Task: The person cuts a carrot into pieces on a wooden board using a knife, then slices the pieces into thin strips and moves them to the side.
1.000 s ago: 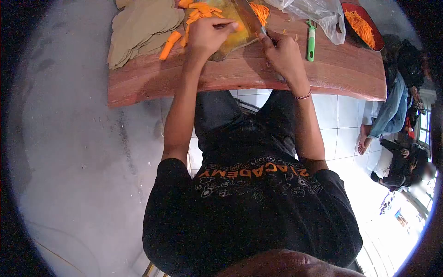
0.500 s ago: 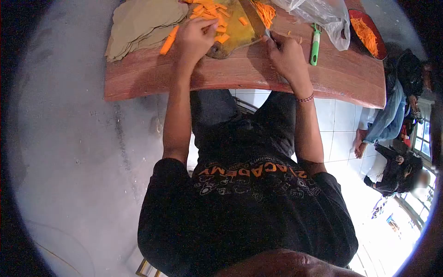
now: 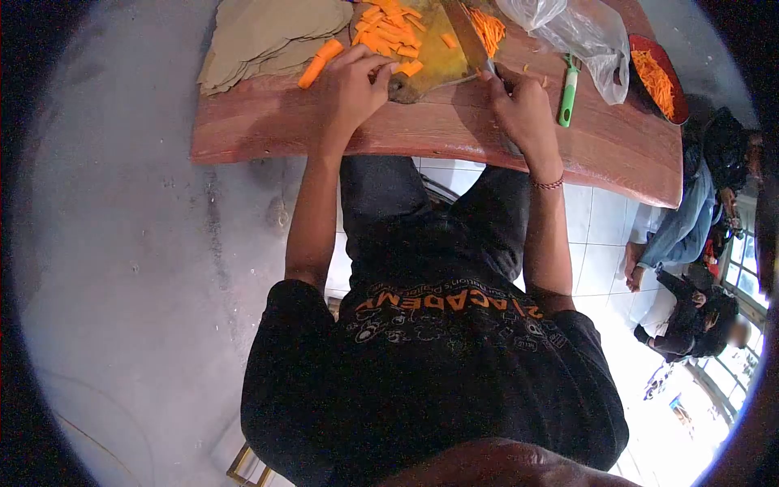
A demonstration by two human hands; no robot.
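My right hand (image 3: 523, 105) is closed around the handle of a knife (image 3: 466, 36), its blade resting over the board and pointing away from me. My left hand (image 3: 357, 91) is curled with thumb and forefinger close together, at the near left edge of the yellowish cutting board (image 3: 438, 71). Whatever the fingertips hold is hard to make out; an orange carrot piece (image 3: 412, 68) lies right beside them. Beyond that hand is a pile of cut carrot pieces (image 3: 388, 28). Two thicker carrot pieces (image 3: 312, 71) lie left of it. Thin carrot strips (image 3: 488, 31) sit right of the blade.
A green-and-white peeler (image 3: 568, 96) lies right of my right hand. Behind it is a clear plastic bag (image 3: 580, 36). A red-rimmed dish (image 3: 680, 105) holds shredded carrot. Brownish sheets (image 3: 260, 45) cover the table's left end. Other people sit at the far right.
The view has shifted, so the table appears further right. My left hand has come slightly nearer to me, uncovering more of the carrot at its left. The knife stays in my right hand.
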